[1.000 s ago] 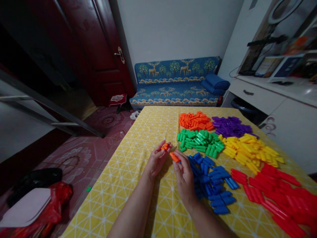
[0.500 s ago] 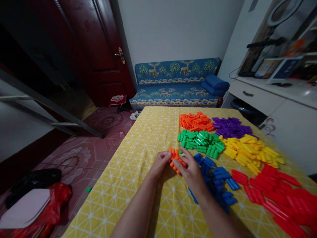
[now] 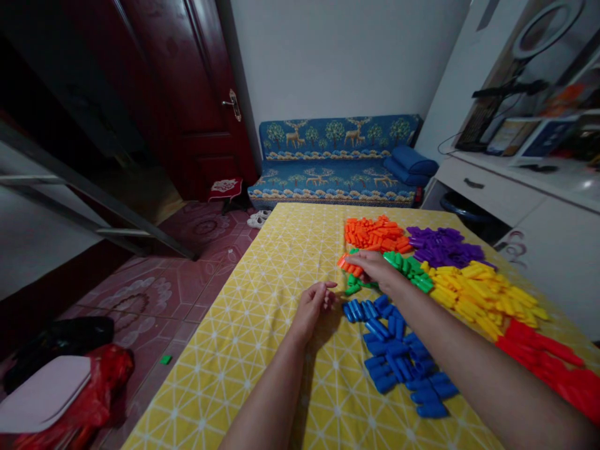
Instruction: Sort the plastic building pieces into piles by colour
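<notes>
My right hand (image 3: pixel 372 265) grips an orange plastic building block (image 3: pixel 349 265) made of short joined tubes. It hovers over the left part of the green block pile (image 3: pixel 409 270) and hides some of it. Nearer to me, my left hand (image 3: pixel 315 304) is just above the tablecloth, holding nothing, its index finger stretched out and the others loosely curled. Just right of it lie the blue blocks (image 3: pixel 396 356). Behind the green pile is a heap of orange blocks (image 3: pixel 375 234).
Purple blocks (image 3: pixel 443 247), yellow blocks (image 3: pixel 482 294) and red blocks (image 3: pixel 548 359) lie along the table's right side. A yellow patterned cloth (image 3: pixel 244 331) covers the table. Beyond it stands a blue sofa (image 3: pixel 328 172); a white cabinet (image 3: pixel 510 194) is at right.
My hands have parted. My right hand has carried the orange block forward over the green pile, while my left hand has let go and stays near its former place.
</notes>
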`<state>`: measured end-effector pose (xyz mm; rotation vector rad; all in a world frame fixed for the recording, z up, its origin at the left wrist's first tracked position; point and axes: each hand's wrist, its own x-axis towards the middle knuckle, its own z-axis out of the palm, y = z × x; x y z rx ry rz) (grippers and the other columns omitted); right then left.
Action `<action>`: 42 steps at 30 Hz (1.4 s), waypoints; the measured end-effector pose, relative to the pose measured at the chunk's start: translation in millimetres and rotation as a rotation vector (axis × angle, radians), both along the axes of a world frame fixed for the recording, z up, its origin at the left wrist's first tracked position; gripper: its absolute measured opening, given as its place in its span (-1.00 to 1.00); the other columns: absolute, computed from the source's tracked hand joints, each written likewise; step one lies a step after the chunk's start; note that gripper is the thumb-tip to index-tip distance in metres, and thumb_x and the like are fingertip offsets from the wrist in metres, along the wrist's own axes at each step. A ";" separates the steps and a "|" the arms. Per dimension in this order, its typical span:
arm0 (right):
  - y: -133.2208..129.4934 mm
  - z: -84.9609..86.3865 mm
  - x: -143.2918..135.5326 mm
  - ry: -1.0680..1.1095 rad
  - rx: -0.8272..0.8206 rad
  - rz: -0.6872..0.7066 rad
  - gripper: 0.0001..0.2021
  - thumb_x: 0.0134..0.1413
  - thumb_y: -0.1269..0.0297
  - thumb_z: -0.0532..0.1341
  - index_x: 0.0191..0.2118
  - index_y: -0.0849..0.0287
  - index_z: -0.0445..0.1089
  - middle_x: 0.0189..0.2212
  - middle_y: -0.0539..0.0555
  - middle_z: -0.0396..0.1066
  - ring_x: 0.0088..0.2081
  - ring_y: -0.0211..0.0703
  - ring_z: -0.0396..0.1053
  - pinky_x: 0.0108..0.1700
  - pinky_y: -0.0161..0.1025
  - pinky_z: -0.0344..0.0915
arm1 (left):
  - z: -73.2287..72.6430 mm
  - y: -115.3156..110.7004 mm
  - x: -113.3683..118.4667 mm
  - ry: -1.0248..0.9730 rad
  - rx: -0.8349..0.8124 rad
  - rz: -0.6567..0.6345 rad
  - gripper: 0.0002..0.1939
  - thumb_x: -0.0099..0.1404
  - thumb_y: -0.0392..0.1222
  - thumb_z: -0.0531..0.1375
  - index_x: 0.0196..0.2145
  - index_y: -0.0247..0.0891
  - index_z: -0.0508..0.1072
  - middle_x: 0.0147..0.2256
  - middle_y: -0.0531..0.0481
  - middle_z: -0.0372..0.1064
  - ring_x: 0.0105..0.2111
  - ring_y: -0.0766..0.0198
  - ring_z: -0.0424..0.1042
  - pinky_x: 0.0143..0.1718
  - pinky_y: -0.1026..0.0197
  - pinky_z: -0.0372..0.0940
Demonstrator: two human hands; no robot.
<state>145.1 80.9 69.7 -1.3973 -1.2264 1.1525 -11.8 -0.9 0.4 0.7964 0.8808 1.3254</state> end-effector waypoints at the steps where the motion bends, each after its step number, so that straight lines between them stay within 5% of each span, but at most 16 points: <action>1: 15.7 2.6 2.4 -0.019 -0.006 -0.030 -0.78 -0.19 0.24 0.40 -0.58 0.21 0.37 -0.78 -0.07 0.26 -0.76 -0.34 0.13 -0.73 -0.40 0.04 | 1.7 -0.2 1.1 -0.015 -0.010 0.010 -0.45 0.15 0.23 0.29 -0.19 -0.36 0.56 -0.48 -0.01 0.37 -0.54 0.42 0.30 -0.48 0.34 0.15; 4: 55.2 5.6 10.2 -0.058 0.035 -0.184 -0.81 -0.05 0.22 0.32 -0.37 0.25 0.44 -0.67 -0.04 0.33 -0.68 -0.31 0.24 -0.64 -0.37 0.19 | 5.1 -1.3 2.6 -0.049 -0.039 0.009 -0.45 0.10 0.22 0.34 -0.24 -0.38 0.56 -0.49 -0.03 0.38 -0.54 0.40 0.32 -0.49 0.33 0.18; 8: 80.1 -7.0 24.0 -0.129 0.105 -0.366 -0.56 0.06 0.22 0.22 0.04 0.34 0.34 -0.47 0.08 0.44 -0.59 -0.23 0.35 -0.51 -0.29 0.32 | 3.7 -1.8 1.7 -0.051 -0.038 -0.002 -0.46 0.13 0.22 0.32 -0.22 -0.39 0.55 -0.46 -0.06 0.41 -0.52 0.38 0.36 -0.46 0.32 0.22; 13: 86.5 -22.6 45.6 -0.265 0.130 -0.349 -0.62 -0.07 0.24 0.31 -0.11 0.37 0.45 -0.46 0.15 0.47 -0.54 -0.13 0.40 -0.40 -0.17 0.37 | -0.2 0.0 1.7 -0.025 -0.017 -0.020 -0.48 0.16 0.20 0.30 -0.21 -0.39 0.56 -0.46 -0.06 0.41 -0.53 0.38 0.35 -0.45 0.31 0.22; 18: 81.8 -9.4 63.2 -0.325 0.225 -0.368 -0.38 -0.08 0.27 0.31 0.15 0.34 0.29 -0.06 0.34 0.46 -0.27 -0.04 0.49 -0.16 -0.08 0.41 | -2.3 1.7 1.5 -0.049 -0.025 -0.024 -0.51 0.17 0.16 0.30 -0.21 -0.38 0.56 -0.46 -0.04 0.41 -0.51 0.40 0.36 -0.43 0.33 0.22; 21: 56.2 -9.7 74.4 -0.344 0.368 -0.332 -0.34 -0.06 0.20 0.30 0.19 0.34 0.23 0.09 0.41 0.34 -0.15 0.02 0.48 -0.07 -0.03 0.40 | -0.2 2.4 -0.2 -0.023 -0.040 -0.042 -0.49 0.13 0.17 0.33 -0.20 -0.38 0.57 -0.45 -0.06 0.43 -0.50 0.38 0.37 -0.42 0.32 0.23; 25: -8.9 -31.3 92.6 -0.334 0.495 -0.305 -0.44 0.06 0.03 0.23 0.13 0.21 0.27 0.06 0.32 0.39 -0.03 0.06 0.43 -0.01 0.04 0.38 | 3.2 2.5 -1.4 0.035 -0.028 -0.022 -0.49 0.07 0.15 0.37 -0.23 -0.38 0.59 -0.47 -0.05 0.42 -0.53 0.39 0.33 -0.45 0.31 0.20; 33: -148.1 -66.3 123.1 -0.446 0.355 -0.401 -0.56 0.16 -0.09 0.12 0.02 0.10 0.37 0.02 0.20 0.44 0.08 0.08 0.37 0.12 0.07 0.32 | -0.4 -1.9 1.4 0.245 0.108 -0.046 -0.63 0.11 0.06 0.35 -0.28 -0.33 0.59 -0.56 0.03 0.37 -0.54 0.36 0.28 -0.45 0.30 0.17; 37: -180.0 -82.5 131.5 -0.585 0.298 -0.342 -0.52 0.23 -0.06 0.05 0.16 0.05 0.31 0.15 0.16 0.35 0.19 0.09 0.28 0.16 0.08 0.31 | 0.5 -4.4 2.4 0.293 0.117 -0.055 -0.66 0.11 0.02 0.35 -0.27 -0.32 0.59 -0.55 0.03 0.39 -0.56 0.36 0.28 -0.48 0.31 0.15; 42: -184.3 -96.4 114.0 -0.826 0.360 -0.190 -0.46 0.28 -0.01 0.02 0.30 0.04 0.16 0.34 0.16 0.05 0.33 0.17 0.04 0.29 0.24 0.11 | 3.7 -7.1 1.2 0.348 0.140 -0.015 -0.71 0.11 -0.02 0.36 -0.29 -0.27 0.61 -0.44 -0.04 0.48 -0.45 0.26 0.39 -0.33 0.24 0.27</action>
